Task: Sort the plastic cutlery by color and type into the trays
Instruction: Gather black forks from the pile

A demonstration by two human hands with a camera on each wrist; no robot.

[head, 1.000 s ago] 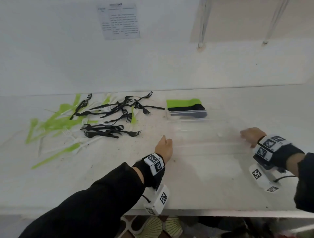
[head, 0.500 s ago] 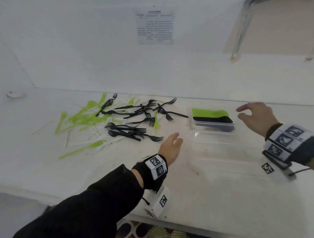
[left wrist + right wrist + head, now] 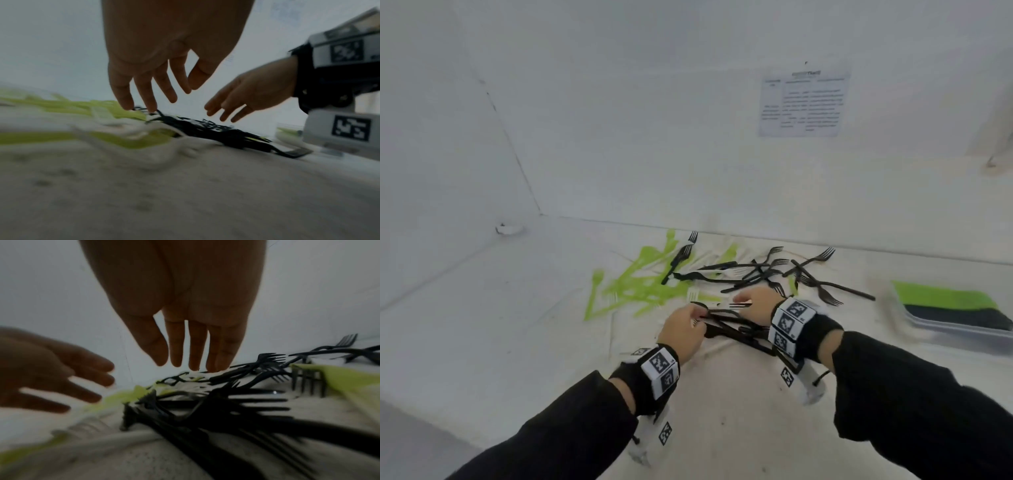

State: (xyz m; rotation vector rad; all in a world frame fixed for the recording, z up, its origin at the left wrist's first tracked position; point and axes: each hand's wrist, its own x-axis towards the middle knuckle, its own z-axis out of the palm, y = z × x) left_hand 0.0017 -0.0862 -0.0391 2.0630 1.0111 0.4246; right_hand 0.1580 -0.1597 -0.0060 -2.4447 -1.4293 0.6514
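A bundle of black forks [image 3: 736, 330] lies on the white table, with more black forks [image 3: 756, 270] scattered behind it. Green cutlery [image 3: 633, 284] and pale white forks [image 3: 695, 294] lie to the left. My left hand [image 3: 697, 313] hangs over the bundle's tine end with straight fingers [image 3: 150, 104], whose tips touch the black forks [image 3: 216, 129]. My right hand [image 3: 743, 303] hovers just above the same forks [image 3: 205, 410], its fingers [image 3: 195, 353] straight and holding nothing. A clear tray [image 3: 928, 334] with green and black contents stands at the right.
A printed sheet [image 3: 803, 102] hangs on the back wall. A small white object [image 3: 508, 229] sits in the far left corner. The table's front edge runs below my forearms. Bare tabletop lies left of the green cutlery [image 3: 115, 110].
Both hands have left the clear trays on the right and moved left to the pile of black forks. My view has turned left, so the tray now sits at the right edge.
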